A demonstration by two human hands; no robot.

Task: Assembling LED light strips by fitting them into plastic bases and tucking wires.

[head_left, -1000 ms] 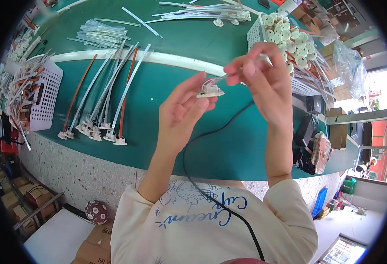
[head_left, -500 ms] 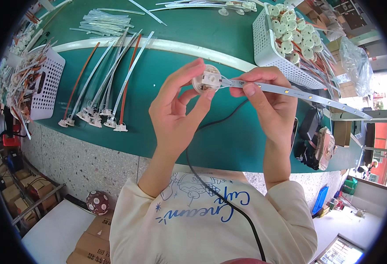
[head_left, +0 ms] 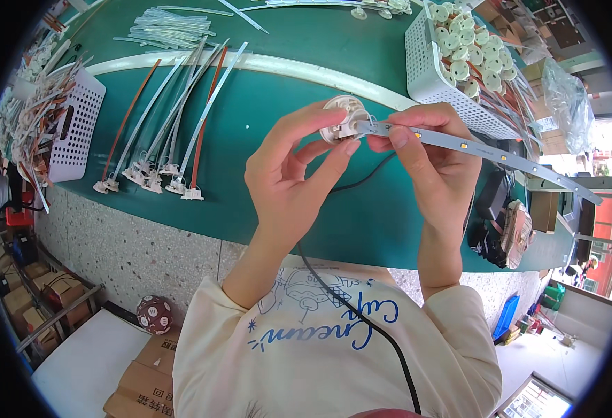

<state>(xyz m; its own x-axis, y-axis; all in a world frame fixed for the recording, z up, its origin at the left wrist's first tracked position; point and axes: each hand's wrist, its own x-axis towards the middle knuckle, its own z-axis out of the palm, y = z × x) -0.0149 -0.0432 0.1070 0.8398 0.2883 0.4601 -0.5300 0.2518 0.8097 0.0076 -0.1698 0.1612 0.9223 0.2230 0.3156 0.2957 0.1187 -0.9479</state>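
Over the green table, my left hand (head_left: pixel 288 164) grips a round white plastic cap (head_left: pixel 338 118) between thumb and fingers. The cap's inner side, with moulded parts, faces up. Pinched in my right hand (head_left: pixel 431 157) is a thin pale LED strip (head_left: pixel 501 157) with small yellow chips, close to its end. That end meets the cap at its right side, and thin wires show there. From my right hand the strip slants down to the right. Whether its end is seated in the cap, I cannot tell.
Several strips with white caps (head_left: pixel 150 182) lie left on the green table (head_left: pixel 250 209). White perforated baskets hold more, at left (head_left: pixel 76 132) and back right (head_left: pixel 424 66). Bare strips (head_left: pixel 166 29) are heaped at the back. A black cable (head_left: pixel 320 272) hangs before me.
The cap has turned in my left hand and moved slightly right, so more of its inner side shows. My right hand and the strip have shifted a little right.
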